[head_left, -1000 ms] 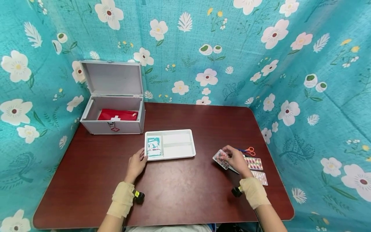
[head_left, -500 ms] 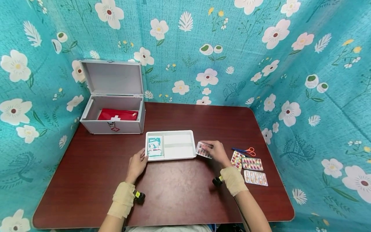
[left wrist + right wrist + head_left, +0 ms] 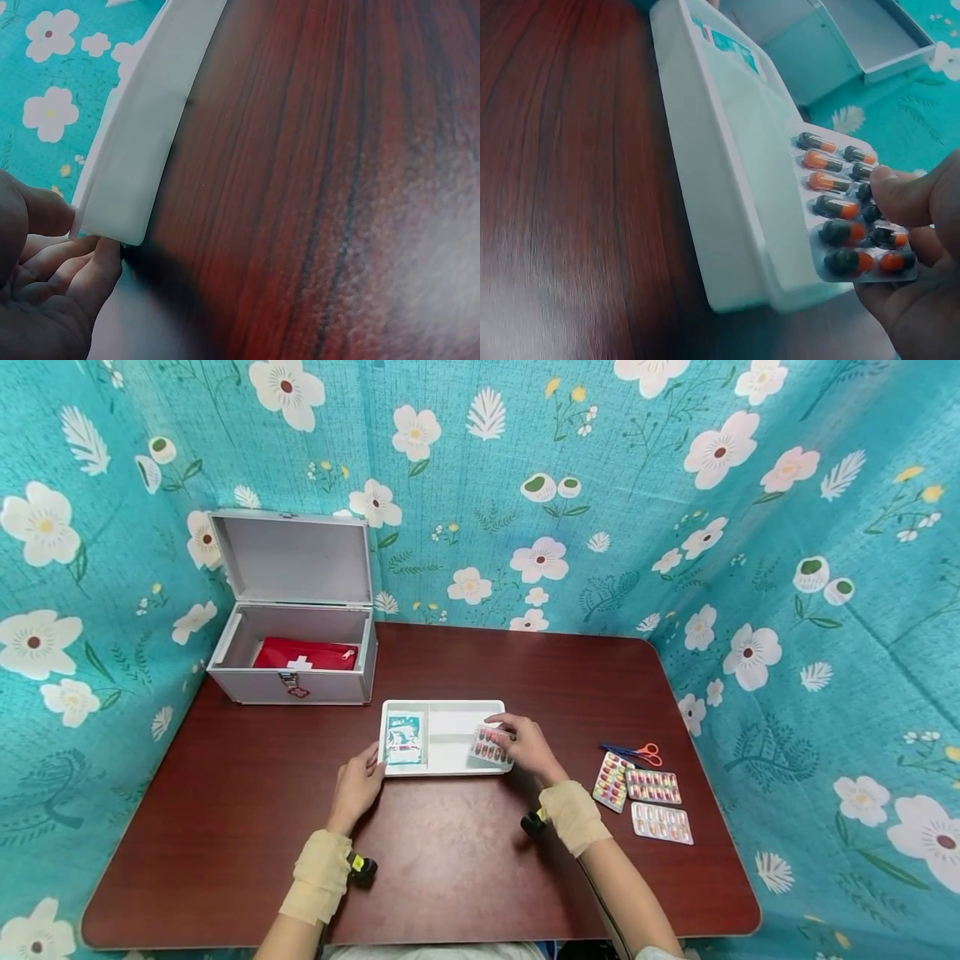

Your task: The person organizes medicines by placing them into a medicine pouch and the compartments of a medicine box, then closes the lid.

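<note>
A blister pack of dark green and orange capsules (image 3: 840, 206) is pinched between the thumb and fingers of my right hand (image 3: 522, 745). It hovers tilted over the right part of the white divided tray (image 3: 450, 770). My left hand (image 3: 356, 787) holds the tray's left end near the front corner. In the left wrist view, the thumb (image 3: 46, 212) lies at the rim and the fingers (image 3: 97, 274) are curled against the tray's end. A teal-and-white packet (image 3: 405, 739) lies in the left compartment.
At the right lie several more capsule blister packs (image 3: 654, 786), partly overlapping, with orange-handled scissors (image 3: 647, 753) behind them. A grey metal box (image 3: 322, 688) stands at the back left, lid raised, with a red white-cross pouch (image 3: 318, 654) inside. A floral curtain surrounds the table.
My right hand has carried the blister pack left from beside the other packs to over the tray. The tray has shifted slightly right, with my left hand still on it.
</note>
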Demonstrator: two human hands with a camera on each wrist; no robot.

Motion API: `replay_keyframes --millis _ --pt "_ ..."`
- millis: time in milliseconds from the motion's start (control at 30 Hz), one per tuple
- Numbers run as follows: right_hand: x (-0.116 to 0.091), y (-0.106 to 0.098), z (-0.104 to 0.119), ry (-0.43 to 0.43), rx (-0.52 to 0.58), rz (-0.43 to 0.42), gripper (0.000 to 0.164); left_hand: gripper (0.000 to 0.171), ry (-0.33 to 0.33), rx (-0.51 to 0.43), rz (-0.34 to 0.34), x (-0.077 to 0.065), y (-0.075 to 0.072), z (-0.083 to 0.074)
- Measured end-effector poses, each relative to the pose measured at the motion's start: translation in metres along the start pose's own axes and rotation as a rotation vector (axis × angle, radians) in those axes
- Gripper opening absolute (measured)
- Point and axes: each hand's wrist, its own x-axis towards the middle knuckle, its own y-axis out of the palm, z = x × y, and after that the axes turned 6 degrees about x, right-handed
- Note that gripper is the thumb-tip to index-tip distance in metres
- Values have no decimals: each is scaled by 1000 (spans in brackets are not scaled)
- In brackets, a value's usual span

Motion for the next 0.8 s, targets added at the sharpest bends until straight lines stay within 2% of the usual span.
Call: replay_keyframes --millis 133,367,533,633,800 --pt "6 13 4 9 7 9 19 49 3 -7 -13 0 1 1" --pt "11 34 5 -43 -105 34 11 49 3 -1 -6 -1 -1 0" --pt "10 46 5 -32 -147 53 10 49 6 -5 0 -2 -1 -1" --pt "9 50 6 -41 -264 49 12 48 6 1 -4 -2 0 -1" --pt "5 54 8 -108 -523 1 15 48 5 3 -14 -1 0 -1"
